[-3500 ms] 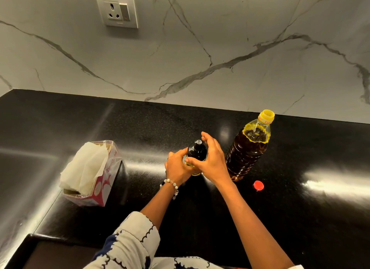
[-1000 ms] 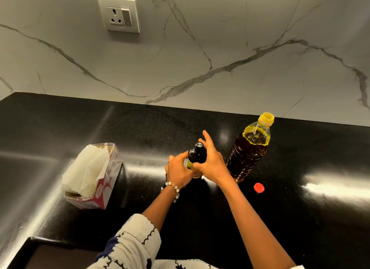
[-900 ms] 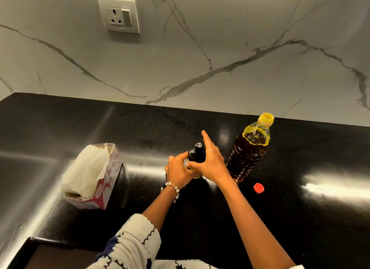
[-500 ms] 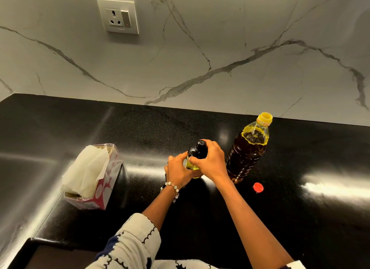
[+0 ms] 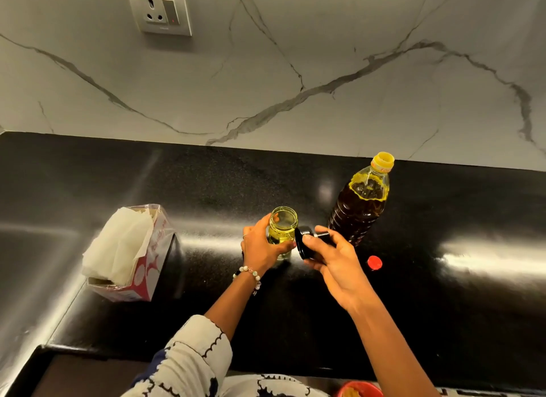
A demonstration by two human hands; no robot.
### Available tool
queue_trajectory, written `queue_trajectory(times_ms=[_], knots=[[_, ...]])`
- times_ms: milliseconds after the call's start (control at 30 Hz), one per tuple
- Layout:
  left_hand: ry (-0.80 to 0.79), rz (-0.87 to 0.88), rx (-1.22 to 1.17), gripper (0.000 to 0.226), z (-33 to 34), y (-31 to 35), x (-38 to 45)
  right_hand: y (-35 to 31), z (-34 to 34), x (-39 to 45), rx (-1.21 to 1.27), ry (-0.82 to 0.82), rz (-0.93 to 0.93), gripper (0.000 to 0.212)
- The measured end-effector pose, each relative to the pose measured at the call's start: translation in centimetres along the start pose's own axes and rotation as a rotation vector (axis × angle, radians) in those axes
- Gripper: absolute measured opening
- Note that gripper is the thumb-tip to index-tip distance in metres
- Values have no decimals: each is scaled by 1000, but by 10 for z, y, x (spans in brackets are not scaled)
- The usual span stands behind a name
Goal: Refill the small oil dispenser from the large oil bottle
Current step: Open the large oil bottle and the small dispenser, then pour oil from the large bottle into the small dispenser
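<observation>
1. The small oil dispenser (image 5: 282, 232), a clear glass jar, stands open near the middle of the table (image 5: 443, 308); the left hand (image 5: 261, 249) grips its body. Glass and oil make it slippery and breakable, so a full wrap around the body suits best.
2. The right hand (image 5: 334, 260) holds its black lid (image 5: 305, 241) just beside the jar.
3. The large oil bottle (image 5: 359, 207), uncapped and nearly full, looks heavy and squeezable; take its waist. Its label is unreadable.
4. The tissue box (image 5: 133, 255), toward the left edge, shows red print too blurred to read.
</observation>
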State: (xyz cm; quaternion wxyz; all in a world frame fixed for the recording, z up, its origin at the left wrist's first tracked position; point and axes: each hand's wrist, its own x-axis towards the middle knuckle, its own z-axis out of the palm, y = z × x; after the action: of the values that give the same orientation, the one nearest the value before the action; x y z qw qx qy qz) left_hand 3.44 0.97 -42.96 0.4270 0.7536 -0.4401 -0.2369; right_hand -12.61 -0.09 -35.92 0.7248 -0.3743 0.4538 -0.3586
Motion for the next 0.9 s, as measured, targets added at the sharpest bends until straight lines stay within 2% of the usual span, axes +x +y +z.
queue_trajectory(times_ms=[67,200,300,433,633,700,800,900], knots=[[2,-4,-1,74,1,-1,-2,13,-13,-3,-140,75,-9,49],[58,-17,-47,73,3,-3,-7,34,-30,-6,-659,212,-165,62],[85,-35,-58,71,4,-3,-11,47,-35,-7,-1021,212,-364,68],[119,-44,-75,69,4,-2,-15,63,-38,-10,-1253,176,-444,68],[135,-69,-112,62,4,-5,-19,69,-44,-10,-1324,124,-397,77],[137,-68,-117,62,5,-4,-20,63,-45,-12,-1275,127,-391,81],[138,-70,-130,62,6,-1,-20,47,-49,-13,-957,206,-413,77],[145,-77,-131,65,7,1,-19,22,-54,-9,-673,377,-475,58]])
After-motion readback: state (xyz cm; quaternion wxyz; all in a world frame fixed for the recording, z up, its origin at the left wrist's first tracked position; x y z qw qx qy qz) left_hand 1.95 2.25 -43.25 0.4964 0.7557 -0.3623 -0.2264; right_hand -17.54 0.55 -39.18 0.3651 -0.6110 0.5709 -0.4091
